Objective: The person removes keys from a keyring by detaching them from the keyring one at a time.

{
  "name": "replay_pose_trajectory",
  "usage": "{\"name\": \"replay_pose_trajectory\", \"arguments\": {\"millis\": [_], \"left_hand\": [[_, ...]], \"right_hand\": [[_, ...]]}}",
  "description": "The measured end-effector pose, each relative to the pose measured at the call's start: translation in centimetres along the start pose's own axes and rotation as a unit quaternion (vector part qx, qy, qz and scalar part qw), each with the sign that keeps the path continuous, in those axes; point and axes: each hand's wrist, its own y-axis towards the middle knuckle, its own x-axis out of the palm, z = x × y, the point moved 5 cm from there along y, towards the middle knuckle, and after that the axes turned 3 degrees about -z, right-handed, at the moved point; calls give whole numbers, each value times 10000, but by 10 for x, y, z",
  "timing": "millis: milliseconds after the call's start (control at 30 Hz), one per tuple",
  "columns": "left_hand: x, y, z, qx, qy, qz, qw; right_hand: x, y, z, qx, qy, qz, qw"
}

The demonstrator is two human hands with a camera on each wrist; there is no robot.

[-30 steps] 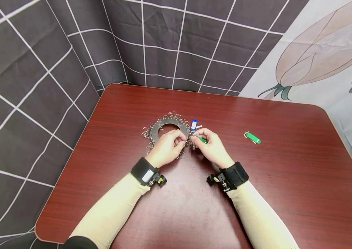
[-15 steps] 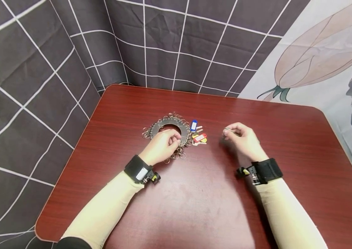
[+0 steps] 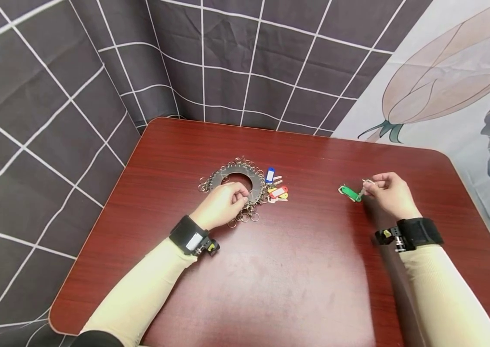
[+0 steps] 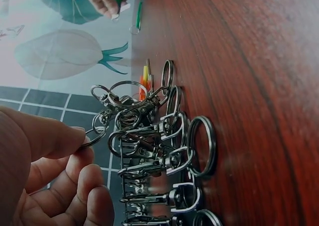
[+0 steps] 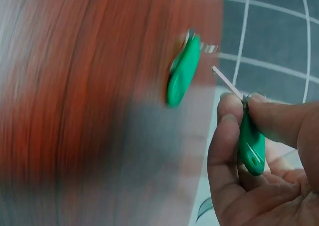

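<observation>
My left hand [image 3: 223, 205] lies over the near side of a flat grey ring-shaped plate [image 3: 216, 182] hung with metal clasps and split rings [image 3: 245, 218]. Thumb and index finger pinch one split ring [image 4: 94, 138], joined to a swivel clasp [image 4: 115, 104]. Out to the right, my right hand [image 3: 394, 195] pinches a key [image 5: 229, 82] with a green tag [image 5: 251, 145] beneath the fingertips. A second green key tag [image 3: 350, 193] lies on the table just left of that hand, with a metal ring at its end. Its key is partly hidden.
Beside the plate's right edge lie keys with a blue tag [image 3: 270, 175], a red tag [image 3: 278, 192] and a yellow tag [image 3: 286, 196]. The red-brown table [image 3: 297, 250] meets a dark checked cloth [image 3: 227, 86] at the back and left.
My right hand has moved from the plate far to the right, carrying the green-tagged key to the other green tag. My left hand has shifted slightly left and down over the plate.
</observation>
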Motion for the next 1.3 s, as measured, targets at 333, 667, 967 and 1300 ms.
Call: {"name": "replay_pose_trajectory", "arguments": {"millis": [333,667,967,1300], "left_hand": [[0,-1,-1,25,96,-16,9999],[-1,-2,-7,-20,173,-55,9998],[-2,-2,-10,-67,164,-118,9998],[-3,-4,-9,-99,231,-171,9995]], "right_hand": [[-6,3,22,313,-719,-54,9969],[-1,4,25,377,-725,-137,9966],[2,3,30,548,-502,-118,9972],[0,2,18,343,-661,194,9970]]}}
